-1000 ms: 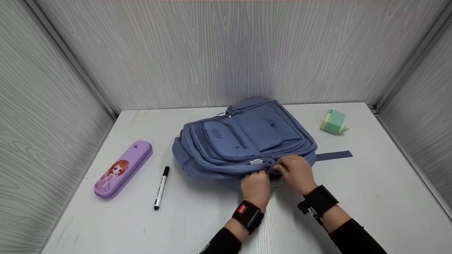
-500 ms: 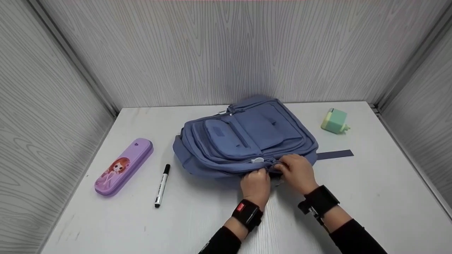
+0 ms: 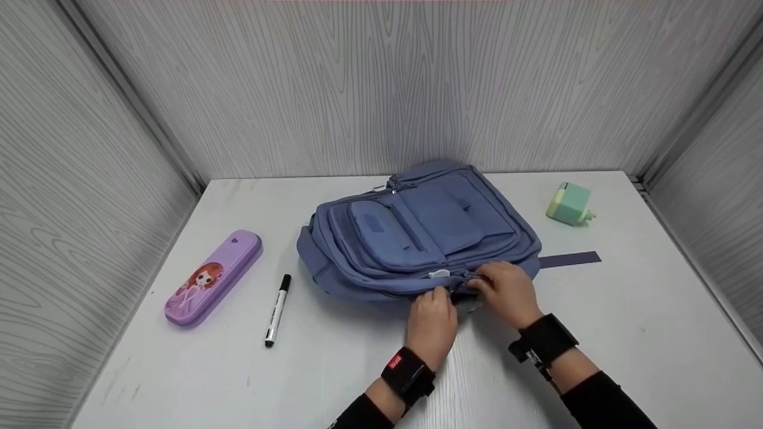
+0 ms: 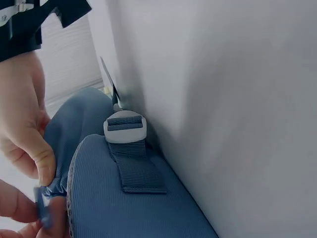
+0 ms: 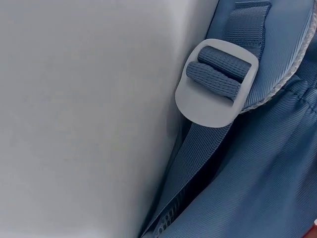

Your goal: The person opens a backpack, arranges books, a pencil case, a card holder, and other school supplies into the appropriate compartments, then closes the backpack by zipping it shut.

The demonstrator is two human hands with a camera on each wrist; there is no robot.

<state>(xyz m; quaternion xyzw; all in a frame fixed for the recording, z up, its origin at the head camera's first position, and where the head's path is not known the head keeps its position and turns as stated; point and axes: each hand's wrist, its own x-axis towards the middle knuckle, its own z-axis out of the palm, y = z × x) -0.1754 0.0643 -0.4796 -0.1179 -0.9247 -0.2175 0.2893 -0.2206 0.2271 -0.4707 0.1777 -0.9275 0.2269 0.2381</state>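
Note:
A blue backpack [image 3: 381, 232] lies front side up, its near edge toward the person. My left hand [image 3: 432, 328] is at that edge; in the left wrist view its fingers [image 4: 57, 215] pinch a small blue zipper pull [image 4: 43, 210]. Just to the right, my right hand [image 3: 506, 292] pinches the fabric beside the zipper with thumb and forefinger. A white tag [image 3: 439, 274] shows on the edge near both hands. Both wrist views look along the bag's underside, where a strap buckle [image 5: 213, 109] lies; the right hand is almost wholly outside the right wrist view.
To the left lie a purple pencil case [image 3: 214, 277] with a doll picture and a white marker [image 3: 277, 313] with black ends. A green and yellow block-shaped item [image 3: 569, 204] sits at the back right. A dark strap [image 3: 570, 260] extends right from the bag.
My left hand has drawn back slightly from the edge, its wrist turning and shifting left. The right hand keeps its hold. The whole head view has shifted a little.

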